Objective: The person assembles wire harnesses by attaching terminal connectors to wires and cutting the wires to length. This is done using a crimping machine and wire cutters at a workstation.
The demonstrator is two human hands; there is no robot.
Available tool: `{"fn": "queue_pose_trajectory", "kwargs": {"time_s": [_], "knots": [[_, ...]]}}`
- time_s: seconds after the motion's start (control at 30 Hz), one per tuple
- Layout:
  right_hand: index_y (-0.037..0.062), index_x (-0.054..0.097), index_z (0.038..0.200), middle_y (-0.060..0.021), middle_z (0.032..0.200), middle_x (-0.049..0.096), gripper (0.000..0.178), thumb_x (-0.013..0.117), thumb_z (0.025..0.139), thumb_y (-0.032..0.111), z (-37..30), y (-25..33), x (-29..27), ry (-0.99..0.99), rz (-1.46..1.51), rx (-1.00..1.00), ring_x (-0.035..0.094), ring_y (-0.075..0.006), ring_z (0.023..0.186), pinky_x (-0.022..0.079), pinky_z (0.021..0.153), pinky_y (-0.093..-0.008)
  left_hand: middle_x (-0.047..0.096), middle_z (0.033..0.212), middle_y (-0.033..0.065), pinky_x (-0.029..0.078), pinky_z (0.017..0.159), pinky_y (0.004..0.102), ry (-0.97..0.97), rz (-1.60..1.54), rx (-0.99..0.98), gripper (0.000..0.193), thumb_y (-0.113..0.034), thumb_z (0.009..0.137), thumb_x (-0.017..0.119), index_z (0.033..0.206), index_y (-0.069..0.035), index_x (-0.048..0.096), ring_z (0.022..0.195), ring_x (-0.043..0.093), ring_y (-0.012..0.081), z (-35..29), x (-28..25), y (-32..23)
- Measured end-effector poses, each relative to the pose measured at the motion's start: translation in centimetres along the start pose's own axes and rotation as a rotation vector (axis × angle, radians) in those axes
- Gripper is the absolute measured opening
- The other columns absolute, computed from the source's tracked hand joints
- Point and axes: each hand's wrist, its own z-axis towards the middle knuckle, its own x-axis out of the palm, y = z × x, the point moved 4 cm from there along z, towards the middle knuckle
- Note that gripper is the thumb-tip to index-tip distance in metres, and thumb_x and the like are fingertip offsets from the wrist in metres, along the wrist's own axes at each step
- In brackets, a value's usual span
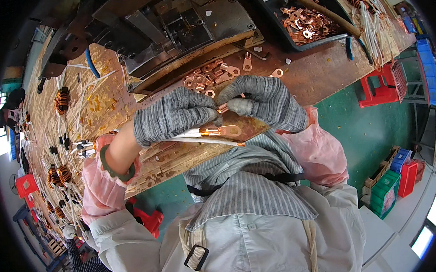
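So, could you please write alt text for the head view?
Someone's left hand and right hand, both grey-gloved, meet at a small copper piece over a worn workbench. Copper-tipped white wires run below the left hand; beyond are loose copper lugs and a dark metal machine.

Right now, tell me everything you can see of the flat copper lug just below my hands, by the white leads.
The lug is copper-coloured and looks like shiny metal. Its flat, rounded end points right and has a hole through it; the other end runs left toward a white lead. It sits roughly crosswise, near the front edge of the worn wooden table, below the gloved fingertips, which do not appear to grip it. Whether it is fastened to the lead is hard to tell.
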Motion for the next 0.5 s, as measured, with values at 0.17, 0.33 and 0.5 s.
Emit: {"fn": "queue_pose_trajectory", "kwargs": {"time_s": [0.17, 0.33, 0.5], "knots": [[0.0029, 0.063, 0.098, -0.0091, 0.090, 0.062, 0.021, 0.064, 0.078, 0.012, 0.3, 0.1, -0.4, 0.025, -0.087, -0.028, 0.059, -0.0175, 0.086, 0.048, 0.074, -0.0291, 0.061, 0.082, 0.0143, 0.045, 0.072, 0.0285, 0.062, -0.340, -0.380, 0.025, -0.021, 0.085, 0.054, 0.092, 0.001, 0.062, 0.076, 0.059, 0.0230, -0.1, 0.2, 0.5], [0.0028, 0.063, 0.097, -0.0094, 0.089, 0.063, 0.020, 0.062, 0.079, 0.011, 0.2, 0.2, -0.2, 0.014, -0.068, 0.044, 0.060, -0.0177, 0.085, 0.048, 0.074, -0.0290, 0.062, 0.080, 0.0086, 0.045, 0.067, 0.0256, -0.124, -0.211, -0.311, 0.025, -0.019, 0.086, 0.054, 0.095, 0.003, 0.061, 0.074, 0.056, 0.0140, -0.9, 0.3, 0.8], [0.0022, 0.063, 0.096, -0.0096, 0.087, 0.064, 0.019, 0.060, 0.081, 0.013, 0.6, -0.1, -0.4, 0.041, -0.079, 0.013, 0.060, -0.0176, 0.084, 0.047, 0.074, -0.0295, 0.055, 0.070, 0.0009, 0.041, 0.059, 0.0222, -0.072, -0.418, -0.394, 0.021, -0.018, 0.086, 0.053, 0.092, 0.001, 0.059, 0.065, 0.048, 0.0072, -0.5, -0.2, 1.1]]}}
